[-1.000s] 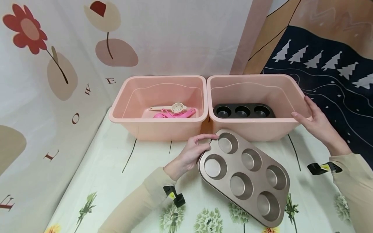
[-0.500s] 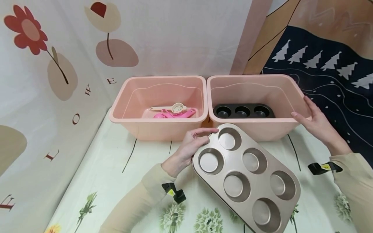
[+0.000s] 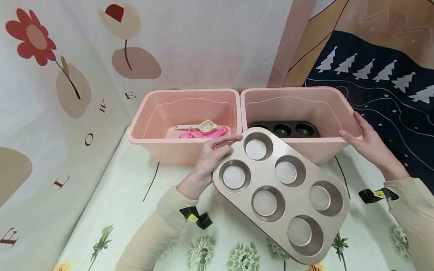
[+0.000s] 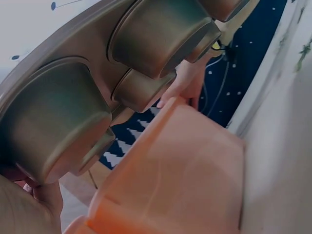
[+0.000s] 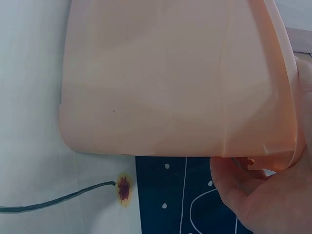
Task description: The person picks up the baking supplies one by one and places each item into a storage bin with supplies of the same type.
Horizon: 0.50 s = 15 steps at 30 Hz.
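My left hand (image 3: 211,160) grips the upper left corner of a metallic muffin tin (image 3: 295,171) with several cups. The tin is tilted above the table, its top corner overlapping the front rim of the right pink bin (image 3: 335,152). In the left wrist view the undersides of the tin's cups (image 4: 53,117) show above the bin's wall (image 4: 180,165). My right hand (image 3: 373,145) holds the bin's right rim, thumb inside; the right wrist view shows that hand (image 5: 273,195) curled at the rim. Inside this bin lies a black muffin pan (image 3: 306,130), partly hidden by the tin.
A second pink bin (image 3: 179,150) stands close against the left side of the first. It holds a cream egg separator (image 3: 207,126) and pink measuring spoons (image 3: 217,133). Behind both bins rises a printed cloth (image 3: 210,49); a floral cloth (image 3: 135,218) covers the table.
My left hand has lifted the muffin tin up and slightly left, so it now covers part of the right bin's front rim. The right hand stays on the rim.
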Available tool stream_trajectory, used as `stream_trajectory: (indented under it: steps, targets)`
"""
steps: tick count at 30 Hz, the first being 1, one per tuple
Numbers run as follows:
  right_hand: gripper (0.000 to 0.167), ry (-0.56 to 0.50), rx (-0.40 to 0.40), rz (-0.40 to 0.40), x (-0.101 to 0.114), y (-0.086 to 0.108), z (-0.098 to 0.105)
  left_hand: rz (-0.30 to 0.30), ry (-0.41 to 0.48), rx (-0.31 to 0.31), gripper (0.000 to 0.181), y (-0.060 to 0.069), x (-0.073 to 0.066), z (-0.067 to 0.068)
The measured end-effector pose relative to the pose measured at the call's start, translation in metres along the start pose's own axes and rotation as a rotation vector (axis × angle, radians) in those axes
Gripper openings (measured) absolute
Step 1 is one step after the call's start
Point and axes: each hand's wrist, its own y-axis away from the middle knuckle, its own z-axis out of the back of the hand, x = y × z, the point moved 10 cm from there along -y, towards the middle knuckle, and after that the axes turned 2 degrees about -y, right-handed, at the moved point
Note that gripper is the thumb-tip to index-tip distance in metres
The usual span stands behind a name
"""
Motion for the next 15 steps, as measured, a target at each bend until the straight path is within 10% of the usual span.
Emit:
stream_trajectory:
  steps: [15]
  targets:
    - [0.085,-0.001,0.002,-0.011,-0.001,0.000,0.000,-0.056,0.076,-0.179,0.039,-0.026,-0.013,0.020]
